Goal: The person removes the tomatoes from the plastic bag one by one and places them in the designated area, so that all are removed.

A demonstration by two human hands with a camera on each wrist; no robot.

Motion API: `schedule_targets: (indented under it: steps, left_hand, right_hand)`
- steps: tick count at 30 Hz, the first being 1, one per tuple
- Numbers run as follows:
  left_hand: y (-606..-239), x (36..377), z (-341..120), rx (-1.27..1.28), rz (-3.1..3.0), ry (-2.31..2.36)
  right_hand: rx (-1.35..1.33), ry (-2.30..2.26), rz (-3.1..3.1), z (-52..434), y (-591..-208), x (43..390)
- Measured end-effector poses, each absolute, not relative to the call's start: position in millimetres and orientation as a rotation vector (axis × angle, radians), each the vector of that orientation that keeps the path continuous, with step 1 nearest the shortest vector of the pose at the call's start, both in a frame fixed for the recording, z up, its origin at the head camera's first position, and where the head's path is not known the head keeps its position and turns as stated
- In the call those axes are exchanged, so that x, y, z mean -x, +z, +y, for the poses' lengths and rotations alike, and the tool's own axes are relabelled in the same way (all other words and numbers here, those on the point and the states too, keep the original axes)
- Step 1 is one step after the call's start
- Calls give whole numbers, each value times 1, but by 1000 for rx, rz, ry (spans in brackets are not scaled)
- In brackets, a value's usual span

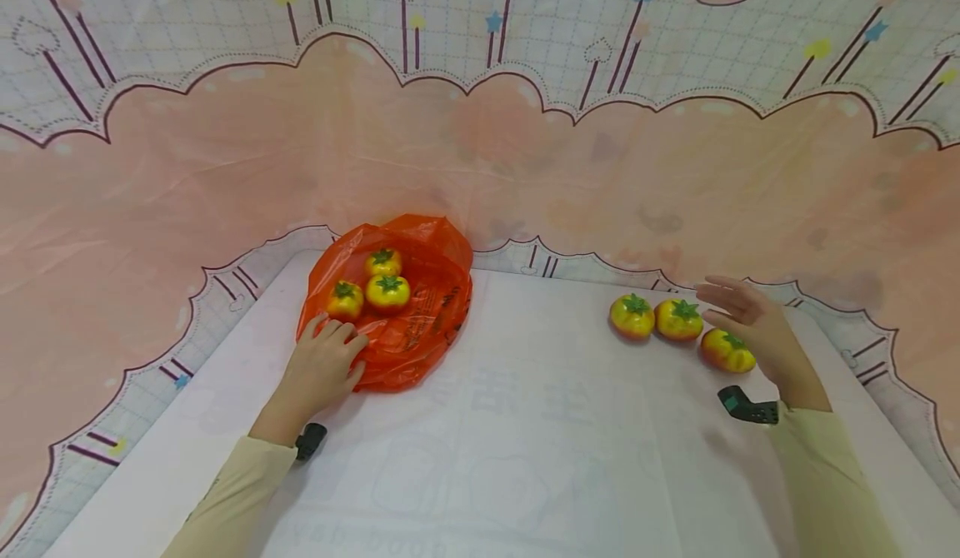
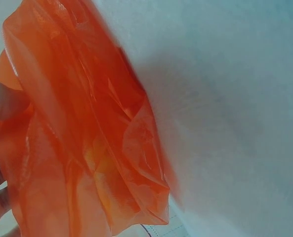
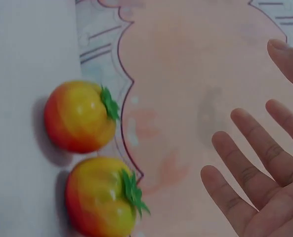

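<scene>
An orange-red plastic bag [image 1: 420,337] lies with its mouth open at the left of the table, and three yellow-and-red tomatoes [image 1: 387,293] with green leaf tops sit inside. My left hand [image 1: 321,366] holds the bag's near-left edge; in the left wrist view the thumb [image 2: 5,101] lies on one side of the film and the fingers on the other. On the right, three more tomatoes [image 1: 632,317] stand in a loose row. My right hand [image 1: 761,337] is spread in the air by the rightmost tomato [image 1: 727,351], overlapping it in the head view, holding nothing.
A white cloth covers the table [image 1: 540,425]. Behind it hangs a pink and white patterned curtain [image 1: 525,166], close to the far edge. Dark wrist cameras [image 1: 748,406] sit under both wrists.
</scene>
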State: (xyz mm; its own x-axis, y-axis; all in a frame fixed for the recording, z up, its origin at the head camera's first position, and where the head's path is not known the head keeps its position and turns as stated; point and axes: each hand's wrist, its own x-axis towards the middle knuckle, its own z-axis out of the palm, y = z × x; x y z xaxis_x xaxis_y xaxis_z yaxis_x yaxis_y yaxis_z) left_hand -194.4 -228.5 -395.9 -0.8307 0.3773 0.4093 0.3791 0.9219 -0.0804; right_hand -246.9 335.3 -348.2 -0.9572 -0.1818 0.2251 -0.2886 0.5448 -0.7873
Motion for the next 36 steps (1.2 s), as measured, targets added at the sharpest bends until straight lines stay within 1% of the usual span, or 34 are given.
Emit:
schedule_targets:
  steps: [6, 12, 22, 31, 36]
  left_hand:
    - [-395, 194, -228, 548, -2657, -5]
    - [-395, 195, -227, 545, -2668, -5]
    - [-394, 195, -226, 538, -2684, -6]
    - [-395, 196, -226, 544, -2676, -19]
    - [-394, 197, -226, 557, -2669, -11]
  right_hand:
    - [-454, 1403, -2715, 307, -343, 253]
    - [-555, 1609, -2660, 280, -342, 258]
    - [-795, 1649, -2601, 241, -346, 279]
    - [-899, 1680, -2584, 194, -345, 295]
    - [-880, 1791, -2586, 171, -344, 299]
